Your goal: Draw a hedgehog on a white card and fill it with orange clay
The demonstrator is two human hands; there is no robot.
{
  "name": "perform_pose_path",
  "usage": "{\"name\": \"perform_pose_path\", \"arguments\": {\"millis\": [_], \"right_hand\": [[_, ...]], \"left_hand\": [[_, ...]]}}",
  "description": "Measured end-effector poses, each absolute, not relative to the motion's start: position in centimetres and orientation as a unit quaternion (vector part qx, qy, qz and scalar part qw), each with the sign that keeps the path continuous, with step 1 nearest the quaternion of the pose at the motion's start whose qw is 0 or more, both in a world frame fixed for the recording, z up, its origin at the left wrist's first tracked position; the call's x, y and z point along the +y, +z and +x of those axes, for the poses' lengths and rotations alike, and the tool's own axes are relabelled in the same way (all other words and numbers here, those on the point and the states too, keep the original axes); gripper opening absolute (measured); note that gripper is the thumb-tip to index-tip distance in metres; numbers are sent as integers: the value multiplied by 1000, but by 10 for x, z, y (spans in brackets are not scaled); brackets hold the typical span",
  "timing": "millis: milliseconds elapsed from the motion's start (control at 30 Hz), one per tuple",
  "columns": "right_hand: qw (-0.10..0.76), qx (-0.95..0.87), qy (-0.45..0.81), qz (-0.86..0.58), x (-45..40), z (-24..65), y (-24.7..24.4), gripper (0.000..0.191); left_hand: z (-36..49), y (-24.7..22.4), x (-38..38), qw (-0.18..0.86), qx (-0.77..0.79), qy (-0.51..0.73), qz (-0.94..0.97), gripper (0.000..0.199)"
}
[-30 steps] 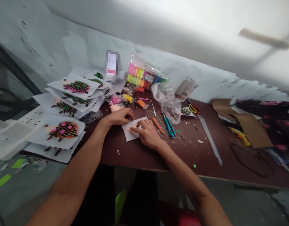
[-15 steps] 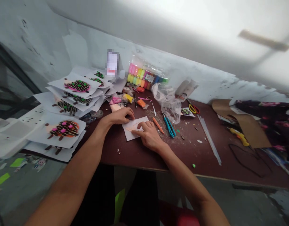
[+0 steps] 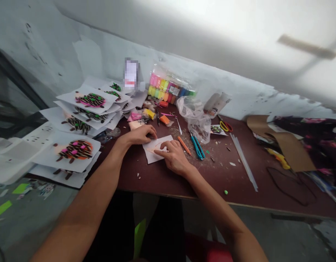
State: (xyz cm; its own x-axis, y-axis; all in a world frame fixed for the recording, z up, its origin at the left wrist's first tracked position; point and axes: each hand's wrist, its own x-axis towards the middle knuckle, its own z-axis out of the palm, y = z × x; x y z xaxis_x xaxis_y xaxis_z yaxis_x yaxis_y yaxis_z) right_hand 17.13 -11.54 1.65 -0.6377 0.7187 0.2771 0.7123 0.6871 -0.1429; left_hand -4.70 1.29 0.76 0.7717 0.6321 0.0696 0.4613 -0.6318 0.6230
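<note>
A small white sheet of paper [image 3: 153, 159] lies on the table, with a thin patch of peach clay [image 3: 151, 149] on it. My left hand [image 3: 140, 135] rests at the sheet's upper left edge, fingers bent down and a small gap showing between thumb and forefinger. My right hand [image 3: 175, 156] is over the sheet's right side, its forefinger stretched out onto the peach clay and the other fingers loosely bent. Part of the clay is hidden under that hand. Just behind my left hand sits a lump of peach clay [image 3: 135, 124]. An orange stick-like tool [image 3: 184, 145] and a teal cutter [image 3: 197, 147] lie to the right.
Sheets with clay hedgehogs [image 3: 75, 150] are stacked at the left. Against the wall stand a pack of coloured clay [image 3: 168, 89] and a crumpled plastic bag [image 3: 196, 122]. Scissors [image 3: 225, 126], clear glue sticks [image 3: 244, 162] and a yellow glue gun [image 3: 278, 157] lie rightward on the brown table [image 3: 162, 182].
My right forefinger has shifted very slightly on the peach clay. My left hand stays at the paper's edge, and the view has moved only a little.
</note>
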Motion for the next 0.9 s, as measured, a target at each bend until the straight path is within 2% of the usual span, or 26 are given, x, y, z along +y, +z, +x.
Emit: {"name": "perform_pose_path", "arguments": {"millis": [267, 500, 767, 900], "right_hand": [[107, -912, -4, -395, -114, 162, 18, 38], [125, -908, 13, -401, -115, 164, 18, 40], [90, -906, 17, -412, -114, 152, 24, 41], [101, -904, 21, -414, -115, 157, 22, 40]], "left_hand": [[-48, 2, 16, 305, 301, 146, 892, 34], [-48, 2, 18, 306, 293, 144, 894, 33], [-48, 4, 16, 301, 301, 141, 894, 34], [-48, 7, 14, 302, 302, 138, 893, 34]]}}
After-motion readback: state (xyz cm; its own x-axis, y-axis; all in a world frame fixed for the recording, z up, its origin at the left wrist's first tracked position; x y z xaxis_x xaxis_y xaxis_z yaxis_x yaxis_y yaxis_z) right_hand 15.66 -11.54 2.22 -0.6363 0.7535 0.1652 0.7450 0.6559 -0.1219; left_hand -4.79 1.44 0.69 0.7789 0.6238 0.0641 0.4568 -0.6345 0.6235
